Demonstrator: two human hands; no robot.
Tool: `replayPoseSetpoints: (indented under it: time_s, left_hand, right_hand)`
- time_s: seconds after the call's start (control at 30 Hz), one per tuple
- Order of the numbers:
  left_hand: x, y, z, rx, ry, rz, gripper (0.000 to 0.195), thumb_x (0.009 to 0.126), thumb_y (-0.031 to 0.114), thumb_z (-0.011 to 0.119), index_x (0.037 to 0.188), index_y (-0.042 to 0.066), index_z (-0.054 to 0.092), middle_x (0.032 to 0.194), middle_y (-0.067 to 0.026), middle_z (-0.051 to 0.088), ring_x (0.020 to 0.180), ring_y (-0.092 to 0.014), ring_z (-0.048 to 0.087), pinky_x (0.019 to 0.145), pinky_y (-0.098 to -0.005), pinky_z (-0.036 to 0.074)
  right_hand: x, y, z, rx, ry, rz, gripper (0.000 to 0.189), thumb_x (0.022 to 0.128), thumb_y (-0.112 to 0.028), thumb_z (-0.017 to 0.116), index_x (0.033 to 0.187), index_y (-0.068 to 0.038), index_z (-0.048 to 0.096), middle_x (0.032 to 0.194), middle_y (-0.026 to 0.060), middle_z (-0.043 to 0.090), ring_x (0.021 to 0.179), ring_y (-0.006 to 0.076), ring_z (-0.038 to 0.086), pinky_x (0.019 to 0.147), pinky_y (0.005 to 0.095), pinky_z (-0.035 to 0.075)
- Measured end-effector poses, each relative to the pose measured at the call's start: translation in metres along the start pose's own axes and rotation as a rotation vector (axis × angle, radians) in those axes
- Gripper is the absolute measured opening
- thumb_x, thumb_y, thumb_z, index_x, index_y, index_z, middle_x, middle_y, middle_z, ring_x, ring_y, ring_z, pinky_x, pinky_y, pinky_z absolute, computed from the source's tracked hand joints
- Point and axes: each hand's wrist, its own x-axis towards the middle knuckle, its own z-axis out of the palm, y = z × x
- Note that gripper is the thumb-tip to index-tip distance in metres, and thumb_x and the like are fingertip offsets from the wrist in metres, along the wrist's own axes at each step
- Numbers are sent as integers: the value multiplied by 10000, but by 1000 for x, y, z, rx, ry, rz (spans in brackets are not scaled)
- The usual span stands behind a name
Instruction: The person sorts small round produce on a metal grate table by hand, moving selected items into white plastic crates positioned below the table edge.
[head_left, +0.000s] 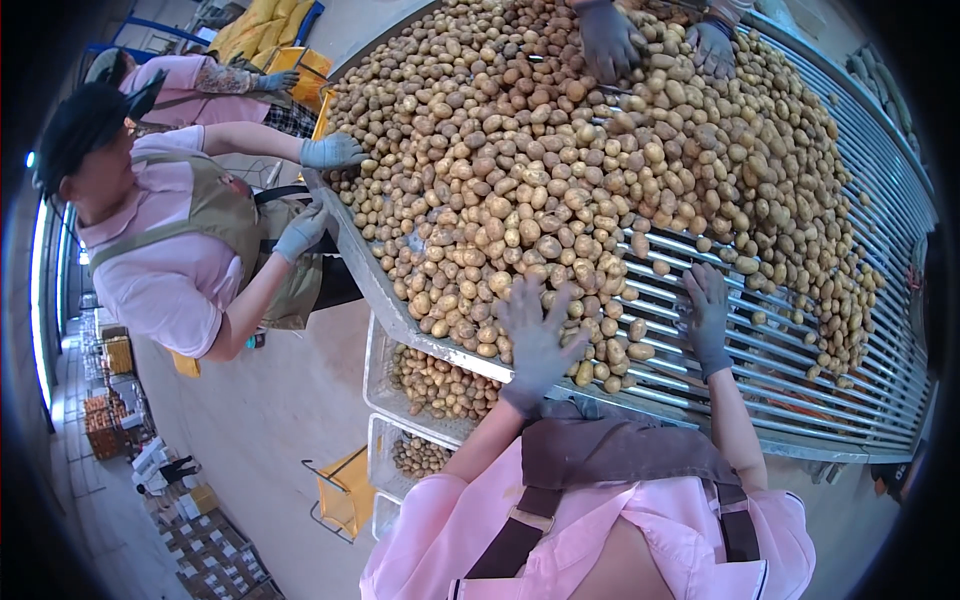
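Many small potatoes (525, 195) lie heaped over a sorting table made of parallel metal bars (750, 337) with a metal rim. My left hand (540, 337), in a grey glove, is spread above the potatoes at the near rim, palm down, with nothing held. Over the bare bars to the right is my right hand (706, 315), also gloved in grey, its fingers pointing away from me and no potato seen in it. Potatoes lie between the two hands. My forearms reach over the near edge of the table.
Across the table, a co-worker's gloved hands (611, 41) touch the heap. At left, a co-worker (180, 217) reaches to the potatoes; another stands behind. Below the rim stand white plastic crates (386, 375) with potatoes and a yellow stand (345, 491).
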Motion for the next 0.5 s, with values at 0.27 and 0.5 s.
replayPoseSetpoints:
  time_s: [0.27, 0.5]
  left_hand:
    - [103, -19, 3, 321, -22, -125, 535, 777, 450, 634, 1299, 392, 531, 1545, -93, 222, 1364, -556, 83, 1059, -717, 73]
    - [185, -157, -28, 407, 7, -377, 731, 796, 495, 608, 1457, 366, 322, 1497, -263, 240, 1385, -531, 111, 1031, -736, 120]
  right_hand:
    - [-4, -13, -9, -78, -40, 64, 358, 865, -77, 541, 1221, -87, 572, 1258, 117, 537, 1273, 320, 439, 1113, 514, 281]
    - [5, -22, -14, 6, 0, 47, 497, 716, 26, 569, 1202, -74, 577, 1240, 116, 545, 1260, 327, 449, 1097, 508, 299]
